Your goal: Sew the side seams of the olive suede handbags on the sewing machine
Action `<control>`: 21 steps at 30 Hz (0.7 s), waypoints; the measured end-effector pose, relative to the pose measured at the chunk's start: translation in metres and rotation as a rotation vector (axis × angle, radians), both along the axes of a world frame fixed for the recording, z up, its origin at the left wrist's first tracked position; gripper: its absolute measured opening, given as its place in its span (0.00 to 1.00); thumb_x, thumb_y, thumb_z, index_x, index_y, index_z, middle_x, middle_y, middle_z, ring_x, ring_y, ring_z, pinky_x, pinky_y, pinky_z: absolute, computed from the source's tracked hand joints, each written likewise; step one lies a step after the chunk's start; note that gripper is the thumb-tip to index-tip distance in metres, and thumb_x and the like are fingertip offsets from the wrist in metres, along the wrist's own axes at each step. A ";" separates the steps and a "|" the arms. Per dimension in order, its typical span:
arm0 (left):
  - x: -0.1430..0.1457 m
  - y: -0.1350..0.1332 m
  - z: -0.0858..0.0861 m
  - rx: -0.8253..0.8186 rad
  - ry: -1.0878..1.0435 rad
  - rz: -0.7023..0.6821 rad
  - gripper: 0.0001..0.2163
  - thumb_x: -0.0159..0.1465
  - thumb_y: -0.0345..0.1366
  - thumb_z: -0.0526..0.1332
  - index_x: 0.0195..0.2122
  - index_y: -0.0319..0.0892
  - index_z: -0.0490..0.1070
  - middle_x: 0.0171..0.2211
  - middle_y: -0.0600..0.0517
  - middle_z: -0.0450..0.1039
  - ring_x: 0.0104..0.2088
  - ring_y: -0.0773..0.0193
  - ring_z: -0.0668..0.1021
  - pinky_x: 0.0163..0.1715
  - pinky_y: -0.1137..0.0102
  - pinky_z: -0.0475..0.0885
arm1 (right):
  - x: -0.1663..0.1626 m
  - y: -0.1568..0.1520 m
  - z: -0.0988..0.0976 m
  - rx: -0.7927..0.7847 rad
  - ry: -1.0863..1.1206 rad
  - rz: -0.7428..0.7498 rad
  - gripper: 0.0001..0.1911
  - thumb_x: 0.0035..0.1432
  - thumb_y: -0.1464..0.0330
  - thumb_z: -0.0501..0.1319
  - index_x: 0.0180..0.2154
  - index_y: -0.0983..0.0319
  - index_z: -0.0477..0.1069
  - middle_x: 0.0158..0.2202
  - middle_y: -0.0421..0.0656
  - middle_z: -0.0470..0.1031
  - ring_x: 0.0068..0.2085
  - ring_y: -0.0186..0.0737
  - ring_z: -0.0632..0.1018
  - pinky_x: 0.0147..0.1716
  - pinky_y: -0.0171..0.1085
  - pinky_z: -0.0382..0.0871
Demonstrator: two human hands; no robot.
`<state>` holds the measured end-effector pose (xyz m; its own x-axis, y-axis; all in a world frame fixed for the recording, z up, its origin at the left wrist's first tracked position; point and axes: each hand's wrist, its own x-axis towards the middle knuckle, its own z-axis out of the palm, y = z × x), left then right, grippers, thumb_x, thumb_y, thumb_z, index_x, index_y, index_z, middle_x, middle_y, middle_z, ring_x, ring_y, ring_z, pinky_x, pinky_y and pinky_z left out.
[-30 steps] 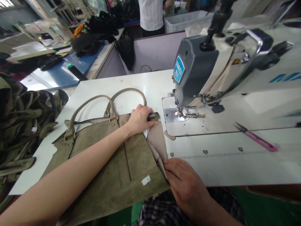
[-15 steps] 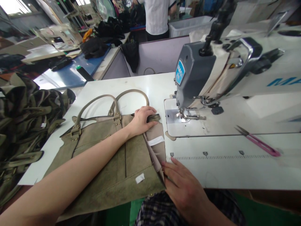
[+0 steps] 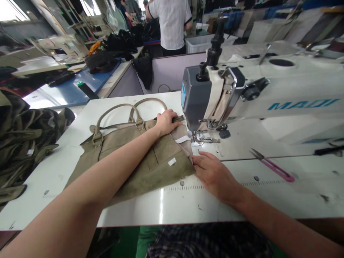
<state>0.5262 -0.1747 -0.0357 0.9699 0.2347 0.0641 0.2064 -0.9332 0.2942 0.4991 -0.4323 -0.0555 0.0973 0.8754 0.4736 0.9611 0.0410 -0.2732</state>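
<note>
An olive-green handbag (image 3: 129,154) with two arched handles lies flat on the white sewing table, its open side edge turned to the right. My left hand (image 3: 167,122) is closed over the top edge, by the dark zipper end (image 3: 178,118). Down at the lower right corner, my right hand (image 3: 211,173) pinches the bag's edge between thumb and fingers; the fingertips are partly hidden. White tape (image 3: 182,139) crosses the beige lining, and a small white label (image 3: 172,162) sits on the front panel. The sewing machine's presser foot (image 3: 198,137) is just right of the bag's side edge.
Pink-handled thread snips (image 3: 276,169) lie on the table to the right, in front of the sewing machine (image 3: 258,86). Olive bags (image 3: 29,143) are heaped at the left. Behind the purple partition (image 3: 172,73) stands a person in a white shirt (image 3: 173,25).
Both hands have moved the handbag forward and right, bringing its side edge close to the presser foot. The bag's lower edge now lies farther onto the table. The camera view has shifted too.
</note>
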 end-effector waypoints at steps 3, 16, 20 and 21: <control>0.008 -0.013 0.002 0.004 0.026 -0.074 0.10 0.58 0.38 0.64 0.40 0.42 0.74 0.48 0.47 0.71 0.51 0.50 0.70 0.48 0.56 0.67 | -0.016 -0.005 -0.004 0.063 0.040 -0.035 0.15 0.65 0.79 0.48 0.38 0.69 0.73 0.38 0.51 0.77 0.44 0.44 0.76 0.50 0.46 0.71; -0.007 -0.040 -0.005 -0.044 -0.031 -0.088 0.06 0.56 0.36 0.65 0.34 0.43 0.75 0.45 0.47 0.71 0.49 0.50 0.71 0.47 0.53 0.69 | -0.037 -0.033 0.003 0.058 0.164 -0.111 0.15 0.60 0.79 0.50 0.42 0.64 0.72 0.42 0.49 0.78 0.48 0.43 0.76 0.52 0.45 0.69; -0.003 -0.039 -0.009 -0.066 -0.051 -0.087 0.06 0.56 0.35 0.64 0.35 0.42 0.74 0.45 0.46 0.71 0.49 0.49 0.71 0.47 0.52 0.69 | -0.037 -0.033 0.004 0.041 0.155 -0.125 0.16 0.58 0.79 0.51 0.43 0.64 0.72 0.42 0.50 0.78 0.48 0.44 0.76 0.51 0.46 0.70; -0.002 -0.038 -0.010 -0.070 -0.055 -0.087 0.06 0.56 0.35 0.64 0.35 0.42 0.74 0.45 0.46 0.71 0.49 0.49 0.71 0.47 0.52 0.69 | -0.036 -0.033 0.004 0.042 0.165 -0.131 0.15 0.58 0.79 0.51 0.43 0.64 0.72 0.42 0.49 0.78 0.49 0.44 0.76 0.51 0.46 0.70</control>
<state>0.5239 -0.2130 -0.0455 0.9823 0.1558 0.1042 0.1076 -0.9238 0.3676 0.4626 -0.4650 -0.0512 0.2879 0.8300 0.4778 0.9014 -0.0663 -0.4279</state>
